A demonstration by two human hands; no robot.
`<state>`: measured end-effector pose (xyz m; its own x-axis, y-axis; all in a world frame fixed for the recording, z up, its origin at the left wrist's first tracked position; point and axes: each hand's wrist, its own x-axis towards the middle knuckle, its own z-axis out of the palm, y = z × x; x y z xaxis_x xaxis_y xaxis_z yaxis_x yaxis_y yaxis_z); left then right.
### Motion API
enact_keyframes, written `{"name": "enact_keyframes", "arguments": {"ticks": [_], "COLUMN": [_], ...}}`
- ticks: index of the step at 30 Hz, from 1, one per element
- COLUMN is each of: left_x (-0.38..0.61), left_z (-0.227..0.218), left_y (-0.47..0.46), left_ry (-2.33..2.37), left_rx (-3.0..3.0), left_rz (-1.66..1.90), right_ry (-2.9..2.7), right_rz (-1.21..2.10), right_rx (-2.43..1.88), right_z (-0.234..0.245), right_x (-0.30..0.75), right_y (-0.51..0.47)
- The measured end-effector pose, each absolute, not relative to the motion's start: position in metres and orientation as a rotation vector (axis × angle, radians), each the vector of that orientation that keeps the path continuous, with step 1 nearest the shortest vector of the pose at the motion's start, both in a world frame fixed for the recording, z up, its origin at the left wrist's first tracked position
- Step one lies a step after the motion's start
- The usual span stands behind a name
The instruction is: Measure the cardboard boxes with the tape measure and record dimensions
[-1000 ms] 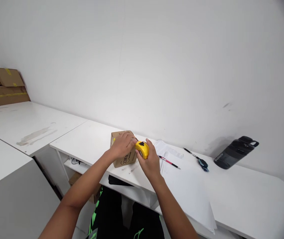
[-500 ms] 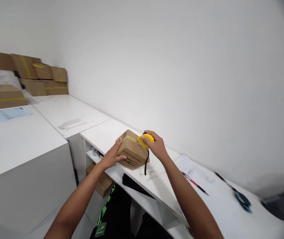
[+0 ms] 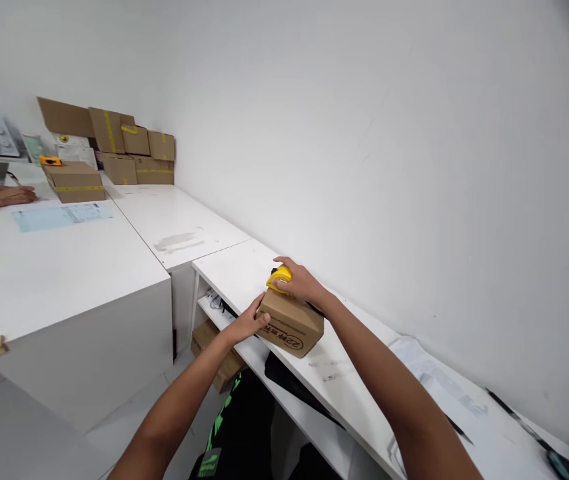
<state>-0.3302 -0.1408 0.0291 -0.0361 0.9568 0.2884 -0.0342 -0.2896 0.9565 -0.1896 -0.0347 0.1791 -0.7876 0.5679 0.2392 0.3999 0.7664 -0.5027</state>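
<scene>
A small brown cardboard box (image 3: 292, 323) with black printing sits on the white shelf top, slightly tilted in view. My left hand (image 3: 248, 323) grips its left side, thumb on the printed front face and fingers behind the edge. My right hand (image 3: 302, 281) is closed around a yellow tape measure (image 3: 279, 277) at the box's upper far left edge. Whether any blade is drawn out is hidden by the fingers.
Stacked cardboard boxes (image 3: 134, 150) stand on the white table at the far left. Another person's hand (image 3: 17, 195) holds a pen over paper there. Paper (image 3: 427, 363), a pen (image 3: 459, 429) and scissors (image 3: 562, 465) lie on the right. More boxes (image 3: 214, 353) sit below the shelf.
The view has swung left, bringing the other person into sight. The tape measure has moved from the box's right side to its far left edge. The dangling black strap no longer shows.
</scene>
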Motion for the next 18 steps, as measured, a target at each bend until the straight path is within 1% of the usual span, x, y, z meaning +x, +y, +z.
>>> {"name": "enact_keyframes", "arguments": {"ticks": [3, 6, 10, 13, 18], "left_x": [-0.318, -0.301, -0.27, -0.246, -0.222], "left_z": [0.044, 0.056, 0.062, 0.064, 0.073], "left_y": [-0.133, -0.124, -0.114, -0.109, -0.105], "left_ry": [1.099, 1.121, 1.223, 1.336, 1.444], "left_rx": [1.187, 1.085, 1.141, 1.208, 1.307], "left_rz": [1.525, 1.483, 1.508, 1.58, 1.546], "right_ry": [-2.627, -2.692, -2.733, -2.736, -2.697], "right_rz": [0.538, 0.416, 0.319, 0.324, 0.33], "right_rx": [-0.775, -0.82, -0.927, -0.986, -1.02], "right_z": [0.184, 0.191, 0.199, 0.201, 0.197], "right_x": [-0.185, -0.174, -0.153, -0.133, -0.103], "right_y": [-0.033, -0.033, -0.034, -0.033, -0.028]}}
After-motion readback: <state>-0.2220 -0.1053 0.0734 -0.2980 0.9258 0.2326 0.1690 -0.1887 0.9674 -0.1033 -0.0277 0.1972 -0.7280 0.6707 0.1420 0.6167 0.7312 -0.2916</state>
